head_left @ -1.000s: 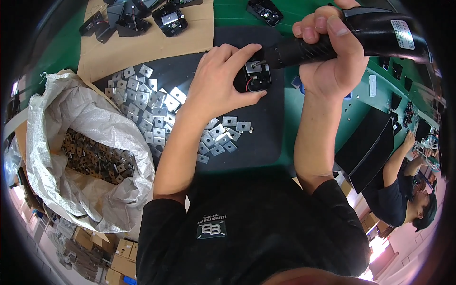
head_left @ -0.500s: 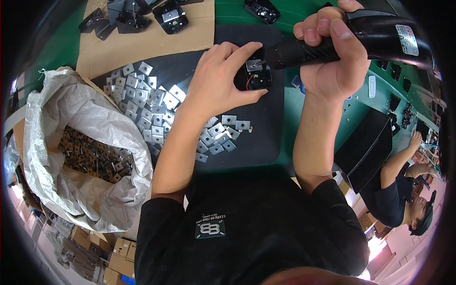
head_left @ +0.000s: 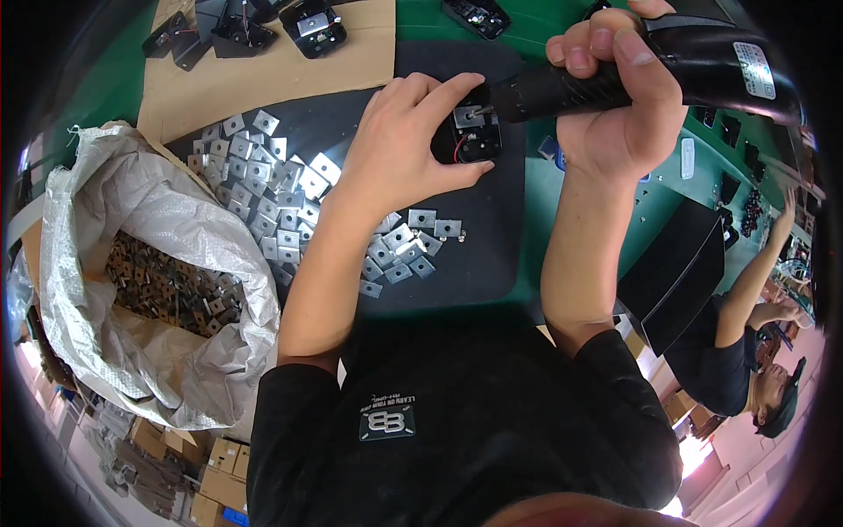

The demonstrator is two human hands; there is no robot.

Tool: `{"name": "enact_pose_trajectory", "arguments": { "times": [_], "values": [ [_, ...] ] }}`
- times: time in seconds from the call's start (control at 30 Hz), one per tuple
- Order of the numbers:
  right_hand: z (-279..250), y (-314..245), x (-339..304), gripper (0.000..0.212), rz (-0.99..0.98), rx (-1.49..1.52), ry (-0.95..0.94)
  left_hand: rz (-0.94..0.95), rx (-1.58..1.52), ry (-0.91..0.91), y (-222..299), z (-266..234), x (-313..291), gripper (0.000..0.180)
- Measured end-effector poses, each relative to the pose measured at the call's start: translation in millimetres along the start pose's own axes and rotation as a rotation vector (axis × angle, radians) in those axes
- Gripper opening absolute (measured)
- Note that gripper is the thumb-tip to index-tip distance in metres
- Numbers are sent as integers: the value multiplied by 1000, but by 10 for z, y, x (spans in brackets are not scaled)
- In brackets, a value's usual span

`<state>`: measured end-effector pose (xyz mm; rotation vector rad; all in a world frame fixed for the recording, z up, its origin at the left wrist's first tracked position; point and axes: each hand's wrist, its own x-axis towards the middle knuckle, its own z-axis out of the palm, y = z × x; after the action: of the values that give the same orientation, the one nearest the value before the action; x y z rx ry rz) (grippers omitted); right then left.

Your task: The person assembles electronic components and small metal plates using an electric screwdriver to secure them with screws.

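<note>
My left hand (head_left: 395, 140) grips a small black plastic housing (head_left: 481, 151) between thumb and fingers on the dark mat. A silver metal plate (head_left: 466, 117) lies inside the housing, with a red wire below it. Wrapped round a black electric screwdriver (head_left: 716, 66), my right hand (head_left: 628, 97) holds the tool almost level. Its bit meets the plate near the hole; whether a screw sits there is too small to tell. Loose square metal plates with holes (head_left: 285, 198) lie beside and below my left forearm.
A white woven sack (head_left: 75, 290) of small metal parts stands at the left. More black housings (head_left: 313, 26) rest on cardboard (head_left: 263, 88) at the back; another housing (head_left: 477, 18) lies on the green table. Black panels (head_left: 676, 272) are at the right, near a co-worker (head_left: 724, 342).
Both hands, the housing and the screwdriver stay nearly in place, with the bit still at the plate. The view has shifted slightly. At the right, the co-worker's arm has reached farther out.
</note>
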<state>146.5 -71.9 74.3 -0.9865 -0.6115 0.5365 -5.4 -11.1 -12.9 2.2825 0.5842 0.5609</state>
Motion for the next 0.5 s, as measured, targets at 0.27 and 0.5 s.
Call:
{"name": "enact_pose_trajectory", "arguments": {
  "times": [0.27,0.5],
  "values": [
    [-79,530,180,36,-133,563,-253,3,6,0,25,29,31,75],
    [-22,114,-29,36,3,21,-164,-13,8,10,-4,13,-5,75]
  ]
}}
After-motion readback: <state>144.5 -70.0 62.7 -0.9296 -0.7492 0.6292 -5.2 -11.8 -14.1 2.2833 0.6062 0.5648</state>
